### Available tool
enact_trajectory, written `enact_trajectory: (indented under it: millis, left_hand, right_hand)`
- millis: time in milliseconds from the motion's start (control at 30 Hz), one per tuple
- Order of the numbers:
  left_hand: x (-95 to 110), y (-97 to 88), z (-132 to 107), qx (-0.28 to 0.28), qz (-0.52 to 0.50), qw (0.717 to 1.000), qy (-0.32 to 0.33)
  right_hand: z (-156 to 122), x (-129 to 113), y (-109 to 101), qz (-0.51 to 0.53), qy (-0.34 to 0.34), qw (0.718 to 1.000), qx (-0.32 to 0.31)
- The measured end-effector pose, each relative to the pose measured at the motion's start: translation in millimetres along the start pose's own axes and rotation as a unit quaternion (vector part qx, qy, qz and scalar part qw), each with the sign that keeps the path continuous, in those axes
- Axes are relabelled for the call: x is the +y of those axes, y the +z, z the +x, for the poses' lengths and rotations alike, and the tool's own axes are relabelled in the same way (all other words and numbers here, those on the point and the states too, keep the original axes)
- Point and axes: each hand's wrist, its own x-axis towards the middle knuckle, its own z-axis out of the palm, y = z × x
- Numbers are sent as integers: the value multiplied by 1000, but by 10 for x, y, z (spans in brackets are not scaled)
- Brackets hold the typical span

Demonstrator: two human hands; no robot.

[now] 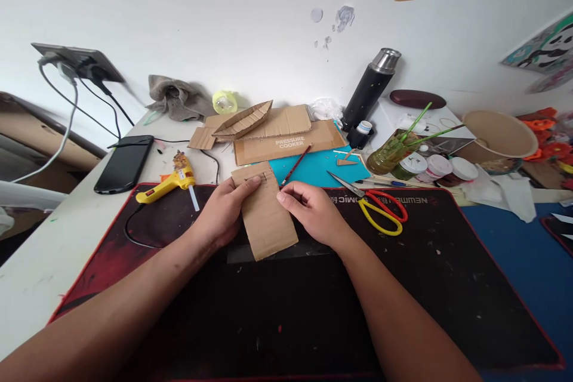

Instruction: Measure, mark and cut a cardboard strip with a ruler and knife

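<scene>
A rectangular piece of brown cardboard [269, 221] is held tilted above the black desk mat [286, 310]. My left hand [224, 209] grips its left side, thumb on top near small dark marks at the upper end. At the right edge, my right hand [313, 209] pinches the cardboard between thumb and fingers; its fingertips are partly hidden. Behind the hands lies a dark red pencil [297, 163] on a blue sheet [320, 170]. Scissors [376, 203] with red and yellow handles rest right of my right hand. A yellow glue gun [168, 185] sits left of my left hand.
A boat-shaped cardboard piece [244, 122] lies on flat cardboard [290, 142] at the back. A black thermos [371, 86], a jar with brushes [387, 155] and paint pots [434, 168] stand right. A black phone [125, 164] and cables are left.
</scene>
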Motion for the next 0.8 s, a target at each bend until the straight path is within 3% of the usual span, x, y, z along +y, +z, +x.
enact_trajectory:
  millis: [800]
  left_hand:
    - [1, -6, 6, -16, 4, 1000, -4]
  right_hand:
    - [-9, -35, 9, -20, 0, 1000, 6]
